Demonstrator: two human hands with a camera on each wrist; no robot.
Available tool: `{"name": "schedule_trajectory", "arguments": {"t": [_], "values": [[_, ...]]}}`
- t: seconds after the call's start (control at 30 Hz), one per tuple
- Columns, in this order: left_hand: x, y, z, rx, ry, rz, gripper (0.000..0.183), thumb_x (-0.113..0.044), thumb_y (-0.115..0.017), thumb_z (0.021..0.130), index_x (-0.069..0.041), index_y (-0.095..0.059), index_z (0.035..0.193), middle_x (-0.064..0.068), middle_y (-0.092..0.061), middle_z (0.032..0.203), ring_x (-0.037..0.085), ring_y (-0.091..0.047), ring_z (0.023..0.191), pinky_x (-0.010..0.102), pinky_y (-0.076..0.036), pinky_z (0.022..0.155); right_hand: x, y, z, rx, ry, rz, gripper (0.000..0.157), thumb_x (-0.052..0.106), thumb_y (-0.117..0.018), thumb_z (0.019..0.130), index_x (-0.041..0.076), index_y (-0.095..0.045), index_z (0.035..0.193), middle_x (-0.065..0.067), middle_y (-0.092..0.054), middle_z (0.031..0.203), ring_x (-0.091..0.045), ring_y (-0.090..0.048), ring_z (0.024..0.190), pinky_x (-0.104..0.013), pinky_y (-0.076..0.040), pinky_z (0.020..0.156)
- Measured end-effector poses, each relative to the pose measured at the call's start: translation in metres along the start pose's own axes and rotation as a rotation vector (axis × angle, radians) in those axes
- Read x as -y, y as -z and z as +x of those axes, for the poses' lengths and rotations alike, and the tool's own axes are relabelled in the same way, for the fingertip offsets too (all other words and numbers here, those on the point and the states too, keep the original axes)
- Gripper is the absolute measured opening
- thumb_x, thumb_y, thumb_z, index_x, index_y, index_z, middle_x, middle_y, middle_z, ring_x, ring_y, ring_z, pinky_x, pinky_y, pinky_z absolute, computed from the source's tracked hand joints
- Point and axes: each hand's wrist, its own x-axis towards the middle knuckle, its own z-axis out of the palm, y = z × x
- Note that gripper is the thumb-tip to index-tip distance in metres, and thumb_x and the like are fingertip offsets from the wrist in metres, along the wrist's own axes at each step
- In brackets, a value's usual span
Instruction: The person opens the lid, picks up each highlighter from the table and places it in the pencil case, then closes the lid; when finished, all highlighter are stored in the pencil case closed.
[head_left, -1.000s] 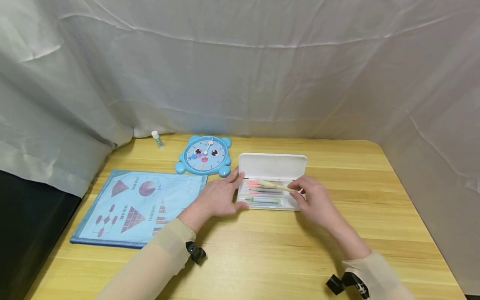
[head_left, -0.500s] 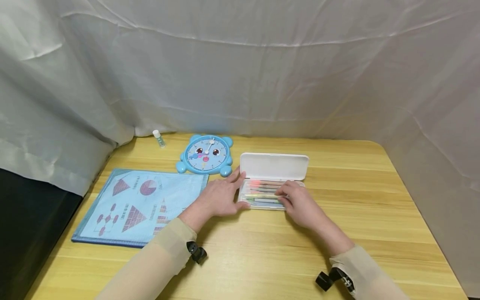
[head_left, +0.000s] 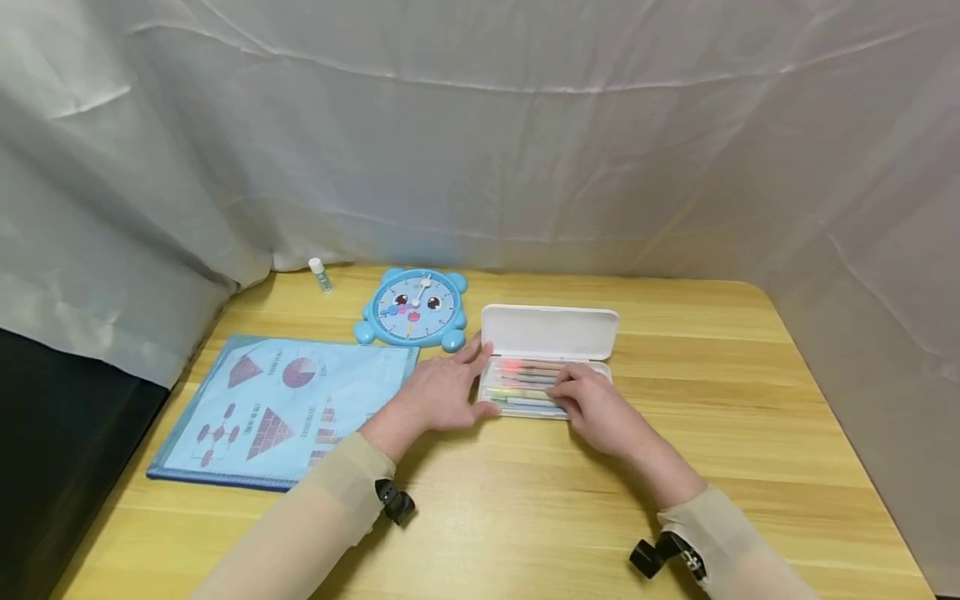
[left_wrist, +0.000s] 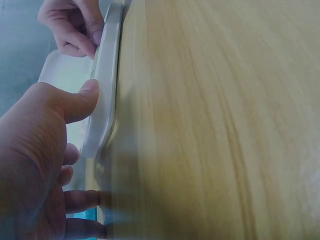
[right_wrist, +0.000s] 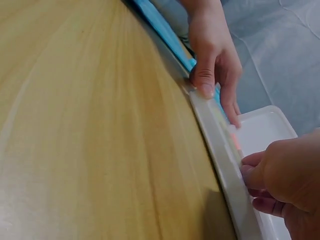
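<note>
A white pencil case point(head_left: 550, 332) lies on the table with its lid raised at the back. Several slim pens sit in it side by side, among them an orange-pink one point(head_left: 513, 364) and a yellow one point(head_left: 522, 392). My left hand point(head_left: 444, 390) holds the case's left end, thumb at the front corner and index finger by the hinge side. Over the right half of the tray, my right hand point(head_left: 600, 410) pinches the yellow pen's right end between thumb and fingers. In the right wrist view, those fingertips point(right_wrist: 247, 170) are down at the tray, and the hand hides part of the pens.
A blue clock toy point(head_left: 411, 308) with a cartoon face lies behind my left hand. The blue mesh document pouch point(head_left: 281, 412) is at left, partly under my left forearm. A small white-capped glue stick point(head_left: 320, 274) lies at the back left. Grey curtain point(head_left: 525, 150) encloses the table's back.
My right hand has moved left and down, bringing the yellow pen from above the case into the tray among the other pens. The left hand has stayed on the case.
</note>
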Motion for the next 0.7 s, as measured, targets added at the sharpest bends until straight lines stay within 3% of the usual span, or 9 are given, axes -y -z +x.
{"name": "schedule_trajectory", "arguments": {"t": [0.27, 0.47, 0.7], "values": [[0.0000, 0.0006, -0.0002, 0.015, 0.004, 0.007, 0.103, -0.077, -0.054, 0.095, -0.011, -0.024, 0.169, 0.011, -0.016, 0.174, 0.032, -0.070, 0.100, 0.038, -0.053, 0.077, -0.0007, -0.0001, 0.0034, 0.000, -0.010, -0.007, 0.016, -0.007, -0.076, 0.091, 0.001, -0.084, 0.102, -0.002, -0.068, 0.094, -0.022, -0.066, 0.091, -0.040, -0.058, 0.081], [-0.0007, 0.0004, 0.0022, 0.008, -0.003, 0.011, 0.102, -0.076, -0.054, 0.096, -0.011, -0.025, 0.169, 0.010, -0.015, 0.175, 0.028, -0.068, 0.092, 0.037, -0.053, 0.077, -0.0007, 0.0013, 0.0039, 0.001, -0.029, -0.013, 0.014, -0.008, -0.076, 0.089, 0.001, -0.083, 0.097, -0.002, -0.068, 0.092, -0.021, -0.067, 0.090, -0.038, -0.059, 0.080], [0.0006, -0.0004, 0.0020, 0.003, -0.002, 0.012, 0.103, -0.077, -0.054, 0.095, -0.011, -0.026, 0.168, 0.010, -0.015, 0.175, 0.031, -0.069, 0.096, 0.039, -0.054, 0.080, -0.0002, 0.0055, 0.0036, -0.005, -0.067, 0.050, 0.012, -0.005, -0.077, 0.091, 0.002, -0.082, 0.100, -0.003, -0.070, 0.095, -0.021, -0.067, 0.091, -0.040, -0.058, 0.081]]}}
